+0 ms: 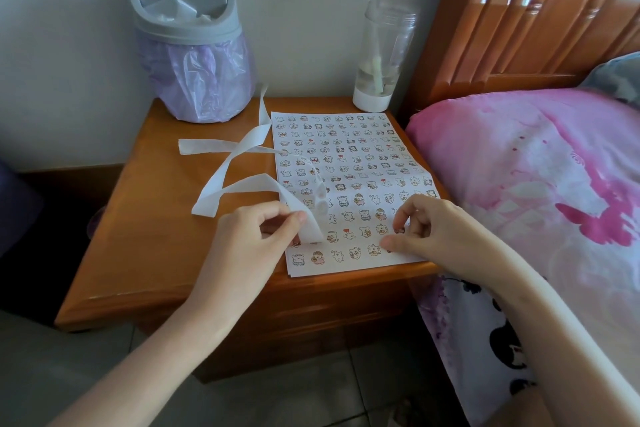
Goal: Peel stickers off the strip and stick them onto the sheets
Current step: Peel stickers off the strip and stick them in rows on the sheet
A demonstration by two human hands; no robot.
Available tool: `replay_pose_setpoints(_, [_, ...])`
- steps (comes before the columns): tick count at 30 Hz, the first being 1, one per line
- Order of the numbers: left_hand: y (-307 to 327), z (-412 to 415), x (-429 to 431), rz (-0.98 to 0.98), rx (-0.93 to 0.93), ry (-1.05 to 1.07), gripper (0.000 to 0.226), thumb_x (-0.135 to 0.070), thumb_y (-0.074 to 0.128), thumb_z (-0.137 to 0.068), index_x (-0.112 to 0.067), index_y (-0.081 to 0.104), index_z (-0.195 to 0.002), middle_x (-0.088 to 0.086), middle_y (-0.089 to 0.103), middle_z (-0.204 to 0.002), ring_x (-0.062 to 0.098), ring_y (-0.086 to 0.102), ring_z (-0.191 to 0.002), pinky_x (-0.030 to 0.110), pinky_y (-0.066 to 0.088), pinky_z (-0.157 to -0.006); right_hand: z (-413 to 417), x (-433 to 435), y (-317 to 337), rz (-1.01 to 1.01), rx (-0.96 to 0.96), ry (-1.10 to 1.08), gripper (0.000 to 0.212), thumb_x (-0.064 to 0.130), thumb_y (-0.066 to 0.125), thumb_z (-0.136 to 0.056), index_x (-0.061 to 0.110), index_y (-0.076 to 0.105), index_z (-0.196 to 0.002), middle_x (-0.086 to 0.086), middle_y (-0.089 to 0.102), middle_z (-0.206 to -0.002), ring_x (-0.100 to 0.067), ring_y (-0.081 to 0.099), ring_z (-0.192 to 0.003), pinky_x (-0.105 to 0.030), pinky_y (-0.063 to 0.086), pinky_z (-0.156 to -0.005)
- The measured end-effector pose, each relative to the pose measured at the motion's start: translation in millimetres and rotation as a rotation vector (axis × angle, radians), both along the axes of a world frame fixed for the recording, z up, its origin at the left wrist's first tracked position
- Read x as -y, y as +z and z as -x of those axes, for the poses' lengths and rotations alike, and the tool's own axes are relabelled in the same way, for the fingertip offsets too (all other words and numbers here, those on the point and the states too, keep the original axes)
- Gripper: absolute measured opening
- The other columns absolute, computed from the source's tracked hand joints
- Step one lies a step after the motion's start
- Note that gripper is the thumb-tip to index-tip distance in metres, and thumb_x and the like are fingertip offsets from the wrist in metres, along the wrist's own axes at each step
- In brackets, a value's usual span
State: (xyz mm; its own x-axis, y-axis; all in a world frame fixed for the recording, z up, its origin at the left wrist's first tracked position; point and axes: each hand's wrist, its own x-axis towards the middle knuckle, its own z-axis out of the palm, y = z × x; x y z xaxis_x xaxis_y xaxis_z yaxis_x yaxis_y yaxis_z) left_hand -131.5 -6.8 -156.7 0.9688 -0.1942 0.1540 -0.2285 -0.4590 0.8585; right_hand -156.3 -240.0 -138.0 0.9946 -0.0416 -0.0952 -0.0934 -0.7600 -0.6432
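Left hand pinches the strip, right hand curled on the sheets (can't tell if it holds anything), bin and bottle behind.

Strip showing white, sheet carrying rows of small cartoon animals (some red hearts), nightstand glowing orange-brown.

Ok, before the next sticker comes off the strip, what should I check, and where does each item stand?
1. Left hand grips the strip: ok.
2. Round stickers remain on the strip near the grip: ok.
3. Right hand free of a sticker: cannot tell, its fingertips are curled down on the sheets.
4. Sheets flat on the nightstand: ok.
5. Strip untangled: not ok, it loops and crosses itself.
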Motion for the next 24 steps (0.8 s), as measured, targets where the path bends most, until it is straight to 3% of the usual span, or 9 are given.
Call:
replay_pose_setpoints(3, [1, 0, 0, -0.008, -0.002, 0.002, 0.009, -0.029, 0.059, -0.087, -0.028, 0.068, -0.090, -0.021, 0.065, -0.086, -0.002, 0.064, -0.080, 0.002, 0.046, -0.057, -1, 3, -1, -0.011, 0.022, -0.009, 0.015, 0.029, 0.072, -0.080, 0.020, 0.060, -0.084, 0.006, 0.052, -0.055, 0.000, 0.044, -0.046, -0.017, 0.033, -0.054])
replay_pose_setpoints(8, [2, 1, 1, -0.014, 0.006, 0.004, 0.008, -0.029, 0.060, -0.087, -0.028, 0.068, -0.088, -0.021, 0.065, -0.084, -0.006, 0.063, -0.082, 0.002, 0.046, -0.055, 0, 2, 1, -0.039, -0.040, 0.027, 0.026, 0.034, 0.077, -0.075, 0.022, 0.058, -0.088, 0.006, 0.053, -0.057, -0.004, 0.043, -0.051, -0.016, 0.034, -0.053])
replay_pose_setpoints(12, [1, 1, 0, -0.014, 0.001, 0.004, 0.013, -0.030, 0.059, -0.087, -0.024, 0.070, -0.092, -0.017, 0.068, -0.089, 0.000, 0.065, -0.082, 0.003, 0.046, -0.055, -1, 8, -1, -0.014, -0.031, 0.040, 0.015, 0.028, 0.070, -0.083, 0.022, 0.058, -0.090, 0.007, 0.055, -0.058, 0.001, 0.045, -0.049, -0.017, 0.035, -0.055])
replay_pose_setpoints(15, [0, 0, -1, -0.006, -0.011, 0.004, 0.013, -0.030, 0.059, -0.087, -0.025, 0.069, -0.093, -0.018, 0.067, -0.090, 0.002, 0.065, -0.081, 0.003, 0.048, -0.056, 1, 3, -2, -0.029, 0.074, 0.037, 0.008, 0.030, 0.066, -0.086, 0.026, 0.059, -0.088, 0.007, 0.059, -0.065, -0.001, 0.048, -0.053, -0.021, 0.039, -0.055])
replay_pose_setpoints(17, [1, 0, -1, 0.020, -0.023, 0.009, 0.012, -0.030, 0.059, -0.087, -0.026, 0.068, -0.094, -0.018, 0.066, -0.090, 0.002, 0.066, -0.078, 0.003, 0.047, -0.056, 3, -11, 2, -0.139, 0.213, 0.041, 0.007, 0.032, 0.066, -0.085, 0.027, 0.061, -0.088, 0.008, 0.064, -0.078, -0.005, 0.055, -0.065, -0.024, 0.047, -0.060])
replay_pose_setpoints(20, [5, -1, -2, 0.118, -0.031, 0.010, 0.015, -0.031, 0.057, -0.087, -0.024, 0.069, -0.093, -0.016, 0.069, -0.093, -0.002, 0.067, -0.080, 0.003, 0.047, -0.059, 4, -36, 5, -0.187, 0.338, 0.117, 0.013, 0.033, 0.067, -0.083, 0.030, 0.064, -0.095, 0.016, 0.064, -0.094, -0.005, 0.055, -0.084, -0.017, 0.046, -0.071])
replay_pose_setpoints(24, [15, 0, -3, 0.224, -0.016, 0.031, 0.024, -0.035, 0.056, -0.086, -0.021, 0.072, -0.098, -0.013, 0.073, -0.088, 0.003, 0.067, -0.085, 0.003, 0.046, -0.067, -1, -52, 2, -0.212, 0.391, 0.184, 0.021, 0.028, 0.071, -0.082, 0.033, 0.063, -0.100, 0.018, 0.065, -0.095, -0.008, 0.055, -0.090, -0.021, 0.045, -0.074])
